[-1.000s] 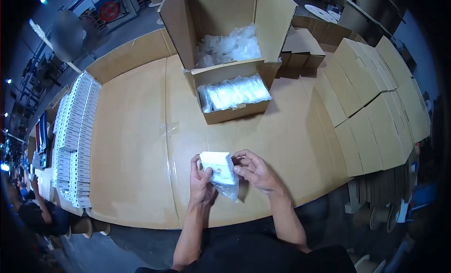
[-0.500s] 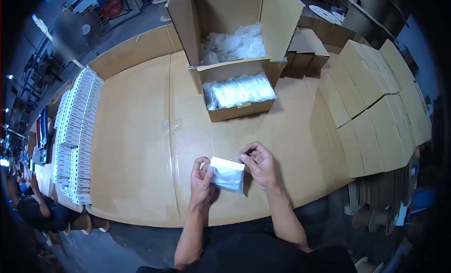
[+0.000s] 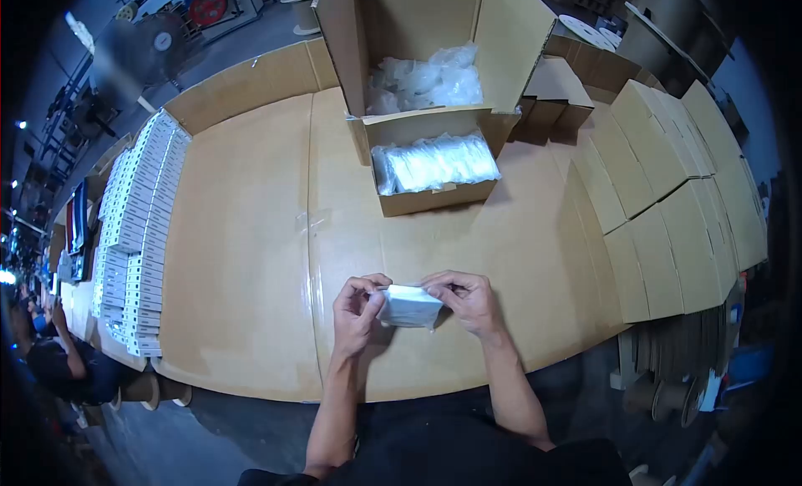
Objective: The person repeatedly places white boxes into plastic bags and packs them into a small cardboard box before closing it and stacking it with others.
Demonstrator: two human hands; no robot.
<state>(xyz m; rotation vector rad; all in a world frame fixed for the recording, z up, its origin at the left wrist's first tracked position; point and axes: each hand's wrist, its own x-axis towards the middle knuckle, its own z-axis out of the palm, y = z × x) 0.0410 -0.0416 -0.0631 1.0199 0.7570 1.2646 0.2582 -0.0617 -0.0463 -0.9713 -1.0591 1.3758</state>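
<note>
A small white packet in a clear plastic bag [image 3: 409,309] is held up between my two hands, above the cardboard-covered table. My left hand [image 3: 359,309] pinches its upper left corner with thumb and fingers. At the upper right corner, my right hand [image 3: 464,300] grips the bag's edge. Past my hands stands an open carton [image 3: 439,202] filled with a row of similar plastic-wrapped packets [image 3: 436,163]. What is inside the bag I cannot make out.
Behind the carton, a larger open box [image 3: 422,22] holds loose clear plastic bags [image 3: 430,78]. Stacked small white boxes [image 3: 138,227] line the table's left edge. Closed brown cartons [image 3: 668,210] are piled at the right. A person [image 3: 71,361] is at the far left.
My right hand has closed onto the bag's upper right corner. The packet has tilted and risen slightly, so its front looks shorter. The camera view has shifted a little.
</note>
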